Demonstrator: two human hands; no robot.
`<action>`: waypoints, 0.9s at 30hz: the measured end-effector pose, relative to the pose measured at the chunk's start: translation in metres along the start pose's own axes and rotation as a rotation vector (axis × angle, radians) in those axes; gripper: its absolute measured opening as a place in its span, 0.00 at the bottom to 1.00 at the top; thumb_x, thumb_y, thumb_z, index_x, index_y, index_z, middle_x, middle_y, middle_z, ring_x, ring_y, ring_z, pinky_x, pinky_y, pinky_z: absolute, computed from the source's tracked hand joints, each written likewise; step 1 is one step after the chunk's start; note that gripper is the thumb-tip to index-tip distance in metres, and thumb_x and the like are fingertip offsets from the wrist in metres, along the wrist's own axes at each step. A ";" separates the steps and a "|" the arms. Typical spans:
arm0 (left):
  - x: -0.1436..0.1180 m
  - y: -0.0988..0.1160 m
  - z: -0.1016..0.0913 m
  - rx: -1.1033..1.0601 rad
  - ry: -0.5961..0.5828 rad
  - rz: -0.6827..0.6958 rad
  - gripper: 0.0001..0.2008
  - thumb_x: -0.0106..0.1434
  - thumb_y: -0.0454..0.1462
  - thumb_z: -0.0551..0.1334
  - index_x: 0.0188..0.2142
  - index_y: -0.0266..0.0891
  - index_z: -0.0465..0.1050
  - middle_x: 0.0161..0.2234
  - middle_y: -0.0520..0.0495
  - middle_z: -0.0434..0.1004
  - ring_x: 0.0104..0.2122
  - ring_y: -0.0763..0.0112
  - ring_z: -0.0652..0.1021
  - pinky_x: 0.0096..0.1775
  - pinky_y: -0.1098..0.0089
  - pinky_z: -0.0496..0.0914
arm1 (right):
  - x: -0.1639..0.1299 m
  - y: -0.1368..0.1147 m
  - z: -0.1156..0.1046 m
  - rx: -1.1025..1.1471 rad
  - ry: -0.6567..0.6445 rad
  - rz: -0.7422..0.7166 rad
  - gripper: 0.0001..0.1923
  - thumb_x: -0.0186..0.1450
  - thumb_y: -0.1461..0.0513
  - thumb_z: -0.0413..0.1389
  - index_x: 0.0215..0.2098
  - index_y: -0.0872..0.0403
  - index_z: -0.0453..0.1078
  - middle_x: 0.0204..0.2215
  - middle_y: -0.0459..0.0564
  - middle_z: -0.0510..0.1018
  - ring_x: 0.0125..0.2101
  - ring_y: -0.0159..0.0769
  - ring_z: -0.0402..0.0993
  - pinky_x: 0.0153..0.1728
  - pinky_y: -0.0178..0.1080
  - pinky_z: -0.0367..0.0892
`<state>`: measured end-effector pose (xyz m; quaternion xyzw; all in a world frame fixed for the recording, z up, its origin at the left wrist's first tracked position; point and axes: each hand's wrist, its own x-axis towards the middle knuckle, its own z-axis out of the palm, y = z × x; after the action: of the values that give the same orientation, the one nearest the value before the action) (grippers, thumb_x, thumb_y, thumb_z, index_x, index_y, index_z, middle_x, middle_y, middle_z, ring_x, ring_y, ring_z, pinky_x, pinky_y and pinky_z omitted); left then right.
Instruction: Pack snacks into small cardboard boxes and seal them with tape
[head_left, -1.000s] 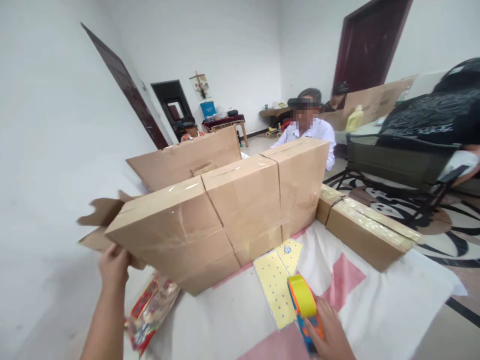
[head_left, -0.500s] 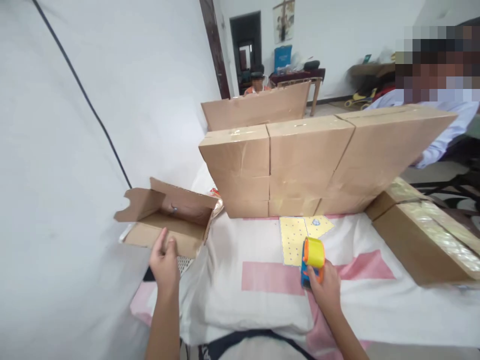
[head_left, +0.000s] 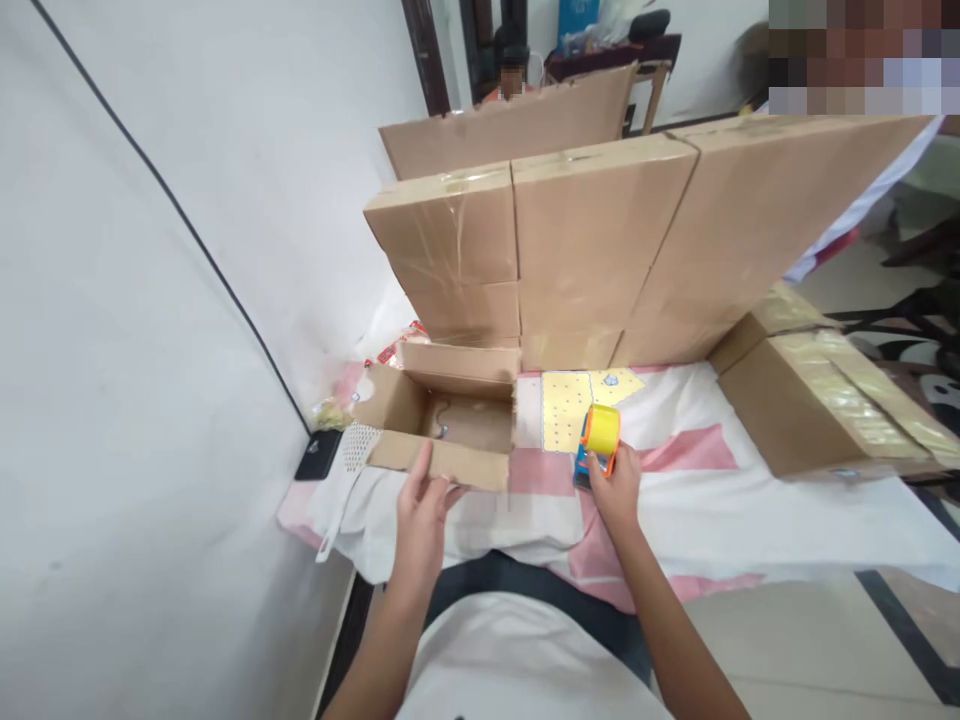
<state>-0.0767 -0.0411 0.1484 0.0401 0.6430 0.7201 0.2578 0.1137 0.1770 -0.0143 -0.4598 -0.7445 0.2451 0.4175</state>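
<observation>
An open cardboard box (head_left: 442, 465) lies in front of me at the left, its hollow facing up and toward me. My left hand (head_left: 424, 510) grips the near flap of this box, thumb on the inner side and fingers beneath. In my right hand (head_left: 616, 488) is a tape dispenser (head_left: 600, 432), blue and orange with a roll of yellow tape. It is held just above the cloth, beside a yellow patch (head_left: 562, 408). Something small and curled, which I cannot make out, lies inside the box.
Closed taped boxes (head_left: 592, 260) stand like a wall at the back. Another taped box (head_left: 817, 400) sits at the right. A white and pink cloth (head_left: 697, 510) covers the surface. At the left are a white perforated fly swatter (head_left: 358, 450) and a black phone-like object (head_left: 319, 455). A person's sleeve (head_left: 877, 200) shows behind.
My left hand has brought the open box rightward onto the cloth, uncovering the fly swatter and black object. The tape dispenser stays in my right hand. The view has tilted down.
</observation>
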 end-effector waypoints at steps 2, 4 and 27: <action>-0.019 -0.006 0.013 -0.030 -0.105 -0.062 0.50 0.49 0.44 0.74 0.70 0.47 0.58 0.47 0.40 0.79 0.43 0.57 0.82 0.38 0.62 0.80 | -0.001 0.000 -0.001 -0.001 -0.006 -0.003 0.14 0.67 0.50 0.54 0.36 0.51 0.63 0.37 0.53 0.71 0.40 0.46 0.66 0.43 0.47 0.61; -0.033 -0.007 0.015 0.002 -0.211 -0.149 0.51 0.49 0.44 0.75 0.70 0.50 0.58 0.49 0.38 0.79 0.40 0.54 0.84 0.34 0.61 0.80 | -0.001 0.000 -0.003 0.009 -0.024 -0.002 0.13 0.67 0.50 0.54 0.37 0.52 0.64 0.37 0.53 0.71 0.40 0.46 0.66 0.43 0.46 0.61; 0.316 0.046 -0.027 1.367 -0.227 0.477 0.33 0.64 0.29 0.61 0.69 0.35 0.59 0.70 0.25 0.52 0.66 0.38 0.63 0.62 0.38 0.56 | 0.004 -0.007 0.004 -0.153 0.000 -0.020 0.13 0.67 0.51 0.55 0.33 0.51 0.61 0.32 0.48 0.66 0.36 0.43 0.64 0.39 0.43 0.59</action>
<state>-0.3746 0.0666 0.1007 0.4052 0.8918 0.1861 0.0766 0.1060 0.1768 -0.0095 -0.4831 -0.7655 0.1833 0.3834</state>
